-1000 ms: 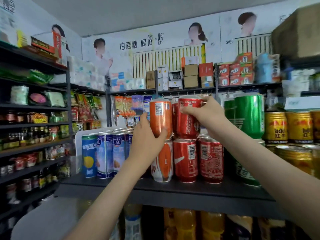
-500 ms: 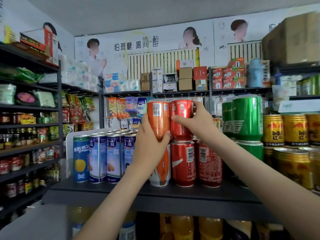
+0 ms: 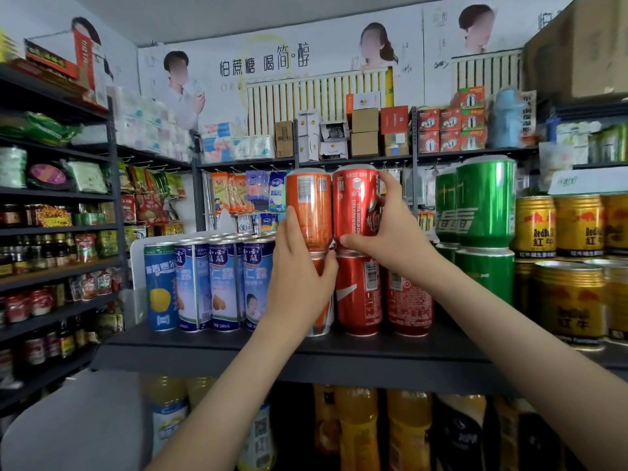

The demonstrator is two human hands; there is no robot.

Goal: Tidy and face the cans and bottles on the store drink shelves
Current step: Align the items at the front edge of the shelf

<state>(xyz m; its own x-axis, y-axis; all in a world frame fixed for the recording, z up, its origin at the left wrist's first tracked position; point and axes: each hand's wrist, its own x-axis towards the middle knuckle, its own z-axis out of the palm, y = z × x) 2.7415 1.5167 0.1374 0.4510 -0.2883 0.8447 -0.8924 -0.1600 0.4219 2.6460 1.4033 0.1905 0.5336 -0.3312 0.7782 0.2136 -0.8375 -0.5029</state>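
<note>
upper orange can (image 3: 311,202) upright, barcode side out, stacked on orange-white can (image 3: 321,322); left hand (image 3: 299,277) holds its lower part. upper red can (image 3: 353,205) touching it on the right, upright on lower red cans (image 3: 358,294), right hand (image 3: 390,232) wrapped round it. blue-white cans (image 3: 224,283) in a row left, green cans (image 3: 484,202) and gold cans (image 3: 571,300) stacked right, orange bottles (image 3: 356,430) one level down

There is only one view, from the person's head. It faces forward at the dark drink shelf (image 3: 339,355), very near, slightly above its board. The left hand (image 3: 299,277) and right hand (image 3: 390,239) stretch up from the bottom edge and hold the orange can (image 3: 309,205) and red can (image 3: 355,205) at the centre.
</note>
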